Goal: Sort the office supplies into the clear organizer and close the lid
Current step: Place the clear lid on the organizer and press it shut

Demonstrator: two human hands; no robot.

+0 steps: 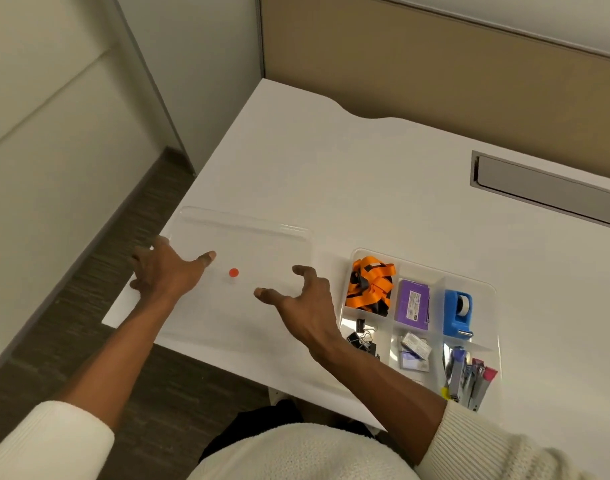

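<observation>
The clear organizer [489,287] sits at the right on the white desk, with several compartments. It holds an orange and black lanyard [371,285], a purple box [412,304], a blue tape dispenser [457,311], black binder clips [362,337], small staple boxes [414,351] and a stapler with pens [466,379]. The clear lid [262,233] lies flat to its left, with a red dot [233,272] on it. My left hand [165,271] rests on the lid's left edge, fingers spread. My right hand [307,299] hovers over the lid's right part, fingers apart, holding nothing.
The desk's left corner and front edge [130,317] lie close under the lid, with dark floor below. A grey cable slot [546,188] is set into the desk at the back right. A tan partition wall [435,64] stands behind.
</observation>
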